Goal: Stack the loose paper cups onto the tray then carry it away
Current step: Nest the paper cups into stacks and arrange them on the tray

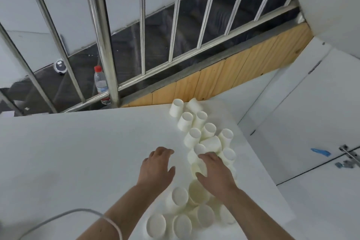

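Nearest, upturned paper cups (180,226) still crowd the white counter (78,152), none visibly stacked and no tray discernible, while the right hand (213,173) curls over one cup and the left hand (157,165) hovers open-fingered beside them.

White paper cups (202,154) with pale cream insides on a white table (78,152), behind the table a tan wood-grain panel (233,76), silver metal railing (103,31), clear bottle (101,84) with red cap, dark grey stairs (194,23), right of the table 1 blue strip (320,151)
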